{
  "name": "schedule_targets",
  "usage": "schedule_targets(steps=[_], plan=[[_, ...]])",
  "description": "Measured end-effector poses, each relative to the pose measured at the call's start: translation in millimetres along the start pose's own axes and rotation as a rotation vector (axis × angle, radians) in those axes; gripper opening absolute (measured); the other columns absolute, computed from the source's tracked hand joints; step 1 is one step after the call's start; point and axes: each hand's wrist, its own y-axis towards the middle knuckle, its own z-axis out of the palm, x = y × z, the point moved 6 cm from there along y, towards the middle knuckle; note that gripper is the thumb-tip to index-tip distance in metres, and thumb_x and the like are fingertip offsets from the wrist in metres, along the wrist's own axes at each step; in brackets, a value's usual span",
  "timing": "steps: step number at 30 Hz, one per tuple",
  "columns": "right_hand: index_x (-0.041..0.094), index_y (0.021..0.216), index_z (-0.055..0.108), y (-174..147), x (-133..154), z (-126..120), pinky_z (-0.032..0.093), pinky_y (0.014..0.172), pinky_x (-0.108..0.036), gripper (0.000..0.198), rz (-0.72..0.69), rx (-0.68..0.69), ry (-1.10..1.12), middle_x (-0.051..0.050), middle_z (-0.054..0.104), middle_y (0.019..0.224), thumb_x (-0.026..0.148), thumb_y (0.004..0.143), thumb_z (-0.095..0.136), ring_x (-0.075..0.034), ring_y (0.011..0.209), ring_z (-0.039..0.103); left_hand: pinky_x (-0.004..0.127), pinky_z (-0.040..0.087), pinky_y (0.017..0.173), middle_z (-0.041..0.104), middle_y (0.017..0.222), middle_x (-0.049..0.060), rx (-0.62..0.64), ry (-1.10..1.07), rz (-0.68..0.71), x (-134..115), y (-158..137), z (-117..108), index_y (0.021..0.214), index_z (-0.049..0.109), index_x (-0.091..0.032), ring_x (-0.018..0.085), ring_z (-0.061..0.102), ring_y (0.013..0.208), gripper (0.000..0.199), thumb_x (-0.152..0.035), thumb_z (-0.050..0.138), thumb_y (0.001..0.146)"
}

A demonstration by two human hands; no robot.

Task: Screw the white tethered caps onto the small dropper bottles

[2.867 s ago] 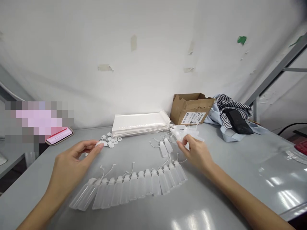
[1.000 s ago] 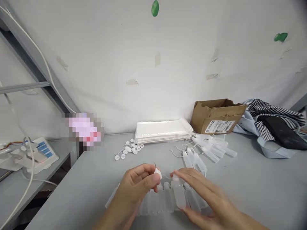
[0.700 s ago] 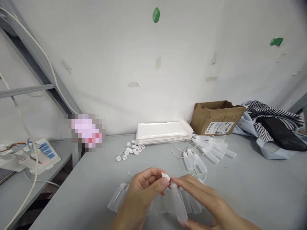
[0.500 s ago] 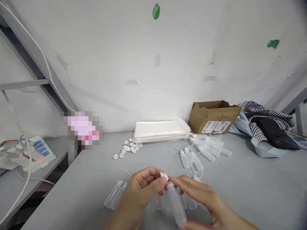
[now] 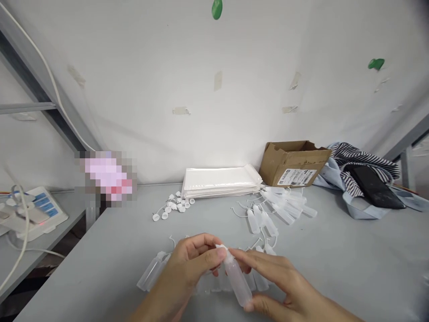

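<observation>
Between my hands a translucent plastic bottle (image 5: 238, 282) is held at a tilt, its neck pointing up and left. My left hand (image 5: 191, 264) pinches a small white cap (image 5: 221, 247) at the bottle's mouth; fingertips partly cover it. My right hand (image 5: 278, 277) grips the bottle, with the thumb at its base and the fingers by its neck. Beneath and behind my hands lie several similar bottles (image 5: 149, 271), partly hidden. More capped bottles with thin curved tubes (image 5: 264, 221) lie farther back to the right.
Loose white caps (image 5: 174, 205) are scattered left of a stack of white padded envelopes (image 5: 221, 181). An open cardboard box (image 5: 295, 163) stands by the wall. Right of it lie striped cloth (image 5: 363, 156) and a black phone-like object (image 5: 375, 187). A power strip (image 5: 42, 212) is at far left.
My left hand has brought the cap down onto the bottle's mouth, where before it was slightly above and left of it. The view has shifted slightly.
</observation>
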Motion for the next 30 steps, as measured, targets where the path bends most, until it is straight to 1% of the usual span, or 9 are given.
schedule_targets(steps=[4, 6, 11, 15, 18, 21, 25, 28, 30], plan=[[0.039, 0.131, 0.053, 0.0, 2.9, -1.8, 0.055, 0.082, -0.032, 0.054, -0.013, 0.009, 0.085, -0.001, 0.071, 0.108, 0.017, 0.083, 0.064, -0.019, 0.087, 0.068, 0.023, 0.038, 0.064, 0.052, 0.059, -0.004, -0.026, 0.055, 0.001, -5.6, -0.9, -3.5, 0.071, 0.063, -0.016, 0.010, 0.044, 0.061, 0.024, -0.038, 0.073, 0.069], [0.036, 0.126, 0.059, 0.3, 3.7, -1.8, 0.053, 0.079, -0.030, 0.045, -0.022, 0.048, 0.115, -0.003, 0.072, 0.102, 0.016, 0.085, 0.062, -0.018, 0.083, 0.067, 0.022, 0.038, 0.063, 0.052, 0.058, -0.005, -0.008, 0.046, -0.011, -6.4, -1.0, -3.1, 0.069, 0.062, -0.016, 0.010, 0.044, 0.059, 0.025, -0.038, 0.073, 0.068], [0.021, 0.104, 0.073, 0.9, -2.3, -0.7, 0.048, 0.077, -0.027, 0.022, 0.028, 0.186, 0.181, -0.006, 0.069, 0.086, 0.021, 0.089, 0.058, -0.015, 0.080, 0.063, 0.023, 0.039, 0.063, 0.054, 0.058, -0.004, 0.058, 0.054, -0.075, -3.5, -0.8, -0.8, 0.069, 0.063, -0.015, 0.010, 0.046, 0.059, 0.025, -0.037, 0.074, 0.067], [0.018, 0.099, 0.075, -1.6, -9.4, 1.2, 0.046, 0.069, -0.025, 0.020, 0.084, 0.279, 0.375, -0.006, 0.067, 0.081, 0.026, 0.088, 0.060, -0.013, 0.072, 0.059, 0.023, 0.040, 0.061, 0.055, 0.058, -0.003, 0.127, 0.094, -0.109, -1.6, -2.4, 3.3, 0.069, 0.064, -0.014, 0.010, 0.047, 0.057, 0.025, -0.036, 0.076, 0.065], [0.016, 0.094, 0.076, -4.5, -17.5, 4.0, 0.045, 0.064, -0.024, 0.019, 0.154, 0.301, 0.534, -0.006, 0.066, 0.078, 0.029, 0.083, 0.067, -0.011, 0.066, 0.058, 0.023, 0.040, 0.060, 0.056, 0.059, -0.003, 0.181, 0.095, -0.120, -1.0, -3.7, 6.0, 0.069, 0.064, -0.013, 0.009, 0.048, 0.056, 0.028, -0.037, 0.077, 0.065], [0.015, 0.093, 0.074, -7.0, -27.8, 10.2, 0.045, 0.063, -0.023, 0.021, 0.227, 0.296, 0.774, -0.005, 0.066, 0.076, 0.031, 0.080, 0.071, -0.009, 0.062, 0.060, 0.023, 0.041, 0.062, 0.059, 0.062, -0.003, 0.213, 0.091, -0.080, -2.2, -3.0, 5.1, 0.072, 0.063, -0.014, 0.009, 0.051, 0.060, 0.027, -0.036, 0.078, 0.066], [0.014, 0.095, 0.067, -5.1, -34.2, 16.4, 0.048, 0.067, -0.025, 0.016, 0.185, 0.275, 1.044, -0.006, 0.068, 0.082, 0.026, 0.084, 0.068, -0.012, 0.070, 0.067, 0.022, 0.042, 0.064, 0.062, 0.069, -0.002, 0.222, 0.071, 0.030, -3.7, 0.5, 0.0, 0.075, 0.064, -0.016, 0.010, 0.053, 0.065, 0.024, -0.032, 0.079, 0.067], [0.015, 0.095, 0.062, -1.4, -36.0, 16.5, 0.048, 0.067, -0.027, 0.014, 0.186, 0.214, 1.161, -0.006, 0.067, 0.082, 0.027, 0.087, 0.065, -0.013, 0.069, 0.067, 0.023, 0.044, 0.066, 0.063, 0.074, -0.001, 0.185, 0.115, 0.165, -6.8, 1.5, -3.5, 0.078, 0.066, -0.017, 0.012, 0.056, 0.070, 0.019, -0.030, 0.077, 0.070], [0.017, 0.096, 0.060, 0.4, -36.5, 16.0, 0.048, 0.069, -0.027, 0.015, 0.229, 0.165, 1.207, -0.005, 0.066, 0.082, 0.030, 0.089, 0.063, -0.013, 0.070, 0.066, 0.025, 0.045, 0.068, 0.064, 0.076, 0.001, 0.115, 0.182, 0.248, -10.3, 0.4, -5.5, 0.077, 0.067, -0.018, 0.014, 0.057, 0.073, 0.015, -0.028, 0.075, 0.071]])
